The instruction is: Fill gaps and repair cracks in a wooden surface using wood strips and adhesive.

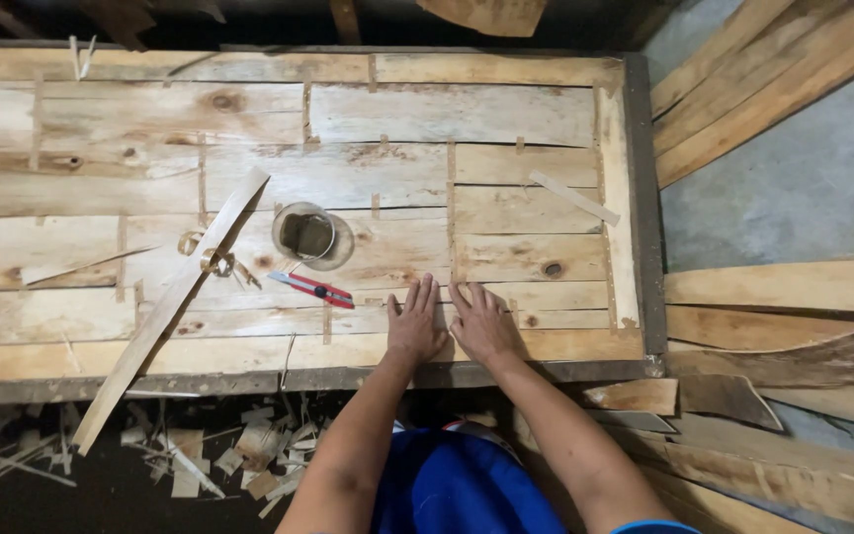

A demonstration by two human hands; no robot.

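My left hand and my right hand lie flat, palms down and side by side, on thin wood veneer sheets that cover a workbench. Fingers are spread and hold nothing. Both rest near the bench's front edge, over a seam between veneer pieces. Just left of my left hand lies a red utility knife. Beyond it stands a small round container with dark liquid. A roll of tape sits farther left.
A long veneer strip leans diagonally over the bench's front edge. A short strip lies at the right. Veneer scraps litter the floor below. Stacked veneer sheets lie to the right of the bench.
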